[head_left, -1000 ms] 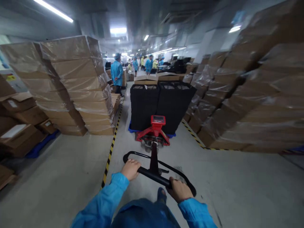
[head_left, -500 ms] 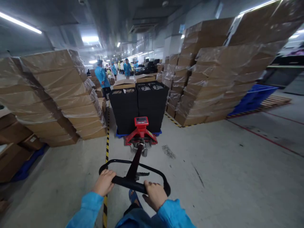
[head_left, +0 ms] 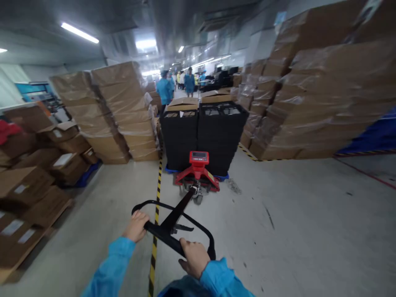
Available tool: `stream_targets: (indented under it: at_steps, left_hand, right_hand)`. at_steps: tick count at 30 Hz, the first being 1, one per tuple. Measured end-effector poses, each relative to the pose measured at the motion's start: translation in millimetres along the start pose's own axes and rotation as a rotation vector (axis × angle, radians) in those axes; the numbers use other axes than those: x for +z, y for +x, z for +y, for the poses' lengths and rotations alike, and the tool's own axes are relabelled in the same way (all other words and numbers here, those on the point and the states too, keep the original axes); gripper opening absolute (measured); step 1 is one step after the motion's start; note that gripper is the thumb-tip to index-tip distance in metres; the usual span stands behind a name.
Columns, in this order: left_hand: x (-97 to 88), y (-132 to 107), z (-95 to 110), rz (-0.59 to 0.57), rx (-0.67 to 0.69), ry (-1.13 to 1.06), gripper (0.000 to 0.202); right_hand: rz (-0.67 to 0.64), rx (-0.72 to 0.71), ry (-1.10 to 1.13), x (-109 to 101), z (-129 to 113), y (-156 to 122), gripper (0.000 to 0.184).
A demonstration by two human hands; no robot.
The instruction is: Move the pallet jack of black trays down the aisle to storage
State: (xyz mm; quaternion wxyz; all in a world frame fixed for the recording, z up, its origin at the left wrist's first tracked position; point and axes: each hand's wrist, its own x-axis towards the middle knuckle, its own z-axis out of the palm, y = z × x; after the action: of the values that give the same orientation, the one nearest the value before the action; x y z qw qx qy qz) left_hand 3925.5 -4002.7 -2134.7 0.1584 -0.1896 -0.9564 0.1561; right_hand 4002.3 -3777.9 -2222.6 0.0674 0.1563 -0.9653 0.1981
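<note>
My left hand [head_left: 136, 226] is closed round the left end of a black pallet jack handle [head_left: 162, 234]. The right end of the same bar is in my right hand [head_left: 195, 257], fingers wrapped over it. From the handle a dark shaft runs forward to the red pallet jack [head_left: 197, 171], which has a small display on top. Tall stacks of black trays [head_left: 216, 132] stand upright on a blue pallet [head_left: 224, 177] over the jack. Two open cardboard boxes show behind the stacks' tops. The jack's forks are hidden under the load.
Film-wrapped carton stacks rise on the left [head_left: 126, 111] and right [head_left: 312, 99]. Loose cartons [head_left: 64, 167] lie at the far left. A yellow-black floor stripe [head_left: 157, 206] runs left of the jack. A person in blue [head_left: 163, 88] stands beyond the load, with more people behind.
The view has swung left, so the load and carton stacks appear further right. The handle has turned, its right end nearer me. Both hands keep their hold.
</note>
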Motion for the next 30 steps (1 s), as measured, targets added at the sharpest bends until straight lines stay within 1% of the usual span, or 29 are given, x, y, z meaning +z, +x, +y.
stream_targets:
  at_steps: [4,10,13,15,17,20,23,27,30]
  left_hand:
    - [12.4,-49,-3,0.005,-0.013,-0.015,0.032]
    - [30.0,-122,-9,-0.015,-0.017,-0.046,0.030]
    - [40.5,-160,-10,-0.009,-0.035,-0.055,0.031]
    - [48.3,-186,-9,0.016,-0.042,-0.052,0.030]
    - [56.4,-213,-4,0.038,-0.058,-0.050,0.029]
    - [68.7,-255,7,0.055,-0.099,-0.042,0.028]
    - [80.0,-298,23,0.077,-0.140,-0.036,0.027]
    - [92.1,-353,43,0.082,-0.185,-0.037,0.028]
    - [99.6,-392,54,0.071,-0.209,-0.048,0.028]
  right_hand:
    - [-0.036,-0.002,-0.012,32,-27,-26,0.049]
    - [-0.124,0.002,-0.057,65,-71,-71,0.052]
    - [-0.164,-0.050,-0.045,82,-85,-94,0.051]
    - [-0.181,-0.107,-0.032,95,-91,-109,0.054]
    - [-0.188,-0.164,-0.021,109,-96,-126,0.056]
    - [-0.190,-0.225,-0.019,129,-101,-154,0.053]
    - [-0.189,-0.245,-0.013,150,-106,-187,0.049]
    - [-0.195,-0.272,0.018,177,-113,-229,0.054]
    - [-0.215,-0.302,0.020,194,-121,-257,0.052]
